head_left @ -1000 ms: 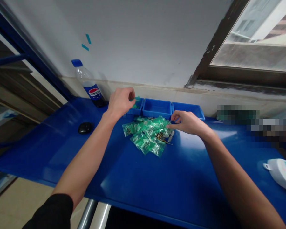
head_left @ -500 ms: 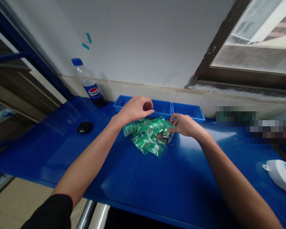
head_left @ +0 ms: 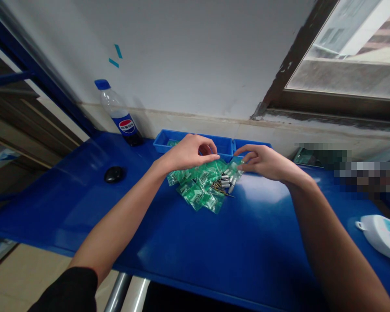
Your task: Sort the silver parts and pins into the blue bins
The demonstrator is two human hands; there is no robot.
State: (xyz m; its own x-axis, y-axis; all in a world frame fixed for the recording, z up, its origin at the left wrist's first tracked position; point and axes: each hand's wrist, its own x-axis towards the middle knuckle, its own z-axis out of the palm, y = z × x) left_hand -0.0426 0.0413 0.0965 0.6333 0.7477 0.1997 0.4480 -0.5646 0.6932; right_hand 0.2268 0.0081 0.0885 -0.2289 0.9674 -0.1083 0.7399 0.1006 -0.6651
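A heap of small clear bags [head_left: 201, 184] with green contents lies on the blue table. Silver cylinders [head_left: 225, 181] and thin brass-coloured bits [head_left: 218, 187] sit at its right side. My left hand [head_left: 191, 151] is above the back of the heap, fingers curled, thumb and fingertips nearly together. Whatever may be in that pinch I cannot make out. My right hand [head_left: 263, 162] hovers at the heap's right edge, with fingers and thumb apart beside a small bag. Behind both hands stand a left blue bin [head_left: 164, 139] and a right blue bin [head_left: 263, 145].
A cola bottle [head_left: 125, 123] stands at the back left of the blue table [head_left: 182, 242], and a black mouse [head_left: 113, 174] lies in front of it. At the right edge is a white device [head_left: 381, 236] with light-blue panels. A wall and window border the table's back.
My right hand has lifted and moved rightward off the heap, its fingers spreading and uncovering silver cylinders. My left hand has shifted slightly right.
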